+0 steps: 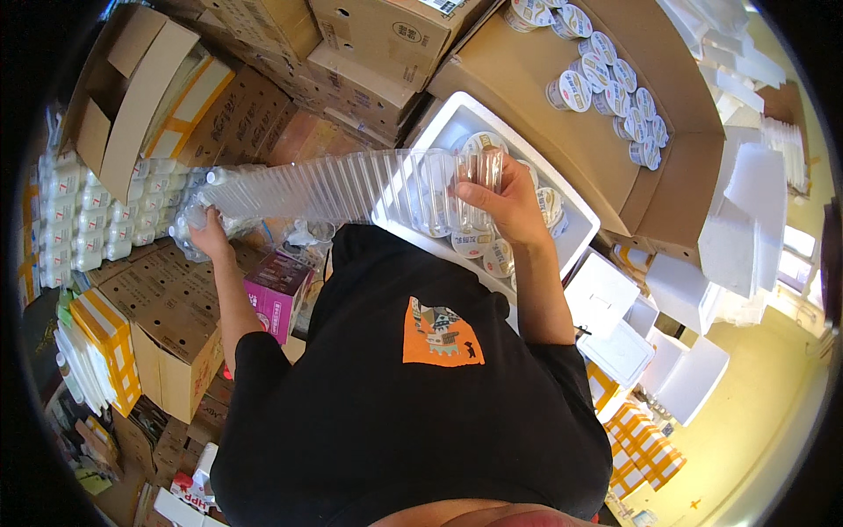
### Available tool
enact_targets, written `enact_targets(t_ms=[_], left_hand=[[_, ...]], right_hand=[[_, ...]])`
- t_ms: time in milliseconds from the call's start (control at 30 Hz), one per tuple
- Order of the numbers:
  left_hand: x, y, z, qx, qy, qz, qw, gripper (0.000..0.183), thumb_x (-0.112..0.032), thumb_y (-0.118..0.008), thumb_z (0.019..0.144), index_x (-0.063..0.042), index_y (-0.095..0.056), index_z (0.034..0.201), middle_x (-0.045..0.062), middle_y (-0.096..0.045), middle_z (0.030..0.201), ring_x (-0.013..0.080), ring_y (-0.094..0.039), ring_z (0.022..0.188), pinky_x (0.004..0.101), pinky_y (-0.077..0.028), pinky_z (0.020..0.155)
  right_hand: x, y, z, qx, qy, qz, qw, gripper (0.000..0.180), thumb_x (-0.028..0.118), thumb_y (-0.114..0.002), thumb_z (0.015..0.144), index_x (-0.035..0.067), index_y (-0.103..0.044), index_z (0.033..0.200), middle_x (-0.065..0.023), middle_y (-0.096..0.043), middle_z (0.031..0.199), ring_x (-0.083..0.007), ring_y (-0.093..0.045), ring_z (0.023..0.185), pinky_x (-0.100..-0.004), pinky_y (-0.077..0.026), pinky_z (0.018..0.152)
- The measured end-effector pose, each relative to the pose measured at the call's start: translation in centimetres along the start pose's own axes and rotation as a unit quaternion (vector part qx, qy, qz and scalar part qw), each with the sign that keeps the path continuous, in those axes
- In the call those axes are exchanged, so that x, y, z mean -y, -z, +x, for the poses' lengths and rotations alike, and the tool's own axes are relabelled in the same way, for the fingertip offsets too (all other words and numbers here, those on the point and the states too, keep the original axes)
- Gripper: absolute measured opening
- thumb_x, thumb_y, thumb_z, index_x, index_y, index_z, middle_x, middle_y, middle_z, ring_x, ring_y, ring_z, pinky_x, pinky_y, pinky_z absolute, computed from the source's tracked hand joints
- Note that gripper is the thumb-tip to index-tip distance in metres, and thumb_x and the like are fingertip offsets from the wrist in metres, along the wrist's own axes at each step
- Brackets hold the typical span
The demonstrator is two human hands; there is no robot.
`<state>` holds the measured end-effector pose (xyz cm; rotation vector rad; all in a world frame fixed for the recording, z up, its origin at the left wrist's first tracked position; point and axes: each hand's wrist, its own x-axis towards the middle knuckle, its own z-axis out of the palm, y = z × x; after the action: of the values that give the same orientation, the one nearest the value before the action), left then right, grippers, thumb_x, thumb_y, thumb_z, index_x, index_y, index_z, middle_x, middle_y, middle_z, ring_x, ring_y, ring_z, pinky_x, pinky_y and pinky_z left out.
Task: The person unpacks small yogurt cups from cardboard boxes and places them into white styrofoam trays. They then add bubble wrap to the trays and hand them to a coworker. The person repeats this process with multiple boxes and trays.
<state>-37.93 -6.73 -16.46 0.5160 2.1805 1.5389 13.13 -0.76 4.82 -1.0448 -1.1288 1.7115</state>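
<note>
A long, ribbed length of clear plastic (329, 186) stretches between my two hands, from upper left to centre right. My right hand (497, 197) grips its right end, fingers wrapped around the plastic, above a white foam box (579, 244). Inside that box are several white-lidded cups (473, 242), partly covered by the plastic and my hand. At the left end, my left hand (209, 236) has its fingers closed on clear plastic, beside white-capped bottles (230, 174) in clear wrapping. Whether the plastic there is the same piece cannot be told.
An open cardboard box (514, 79) holding several lidded cups (570, 91) stands beyond the foam box. Wrapped bottles (92, 211) are stacked at left. Closed cartons (164, 296), a purple box (273, 300) and foam pieces (751, 211) crowd the sides.
</note>
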Motion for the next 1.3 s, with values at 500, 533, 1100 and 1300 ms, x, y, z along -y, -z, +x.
enact_targets(t_ms=[500,533,1100,1300], left_hand=[[-3.2,0.9,1.6,-0.054,-0.154,0.157,0.974,0.038,-0.023,-0.073,0.084,0.002,-0.063,0.111,0.015,-0.070,0.102,0.0272,-0.065,0.092,0.0388,-0.049,0.086],[-3.0,0.7,1.6,-0.056,-0.155,0.169,0.972,0.039,-0.024,-0.074,0.084,0.002,-0.063,0.111,0.015,-0.070,0.102,0.0272,-0.065,0.092,0.0387,-0.049,0.086],[1.8,-5.0,1.0,0.069,-0.101,0.008,0.992,0.024,-0.012,-0.073,0.084,0.000,-0.065,0.102,0.006,-0.070,0.089,0.0148,-0.063,0.073,0.0300,-0.051,0.067],[1.6,-7.9,-2.1,0.159,-0.046,-0.101,0.981,0.018,-0.008,-0.068,0.087,0.001,-0.062,0.101,0.007,-0.069,0.087,0.0144,-0.064,0.070,0.0274,-0.052,0.064]], right_hand=[[1.4,0.2,0.0,0.181,-0.062,-0.252,0.949,0.020,0.008,-0.078,0.084,0.004,-0.067,0.100,0.0004,-0.067,0.090,-0.0091,-0.061,0.082,-0.0263,-0.049,0.079],[1.1,0.2,0.0,0.189,-0.052,-0.270,0.943,0.017,0.008,-0.076,0.085,0.004,-0.067,0.098,0.0008,-0.067,0.090,-0.0088,-0.060,0.082,-0.0262,-0.049,0.079],[-3.7,-1.4,-1.8,0.017,-0.026,0.048,0.998,0.026,0.004,-0.070,0.090,0.009,-0.046,0.082,-0.0044,-0.062,0.091,-0.0145,-0.057,0.085,-0.0284,-0.046,0.078],[-3.3,-1.1,-3.1,-0.039,-0.063,-0.019,0.997,0.024,0.014,-0.076,0.089,0.008,-0.053,0.093,-0.0040,-0.061,0.093,-0.0133,-0.057,0.087,-0.0288,-0.046,0.079]])
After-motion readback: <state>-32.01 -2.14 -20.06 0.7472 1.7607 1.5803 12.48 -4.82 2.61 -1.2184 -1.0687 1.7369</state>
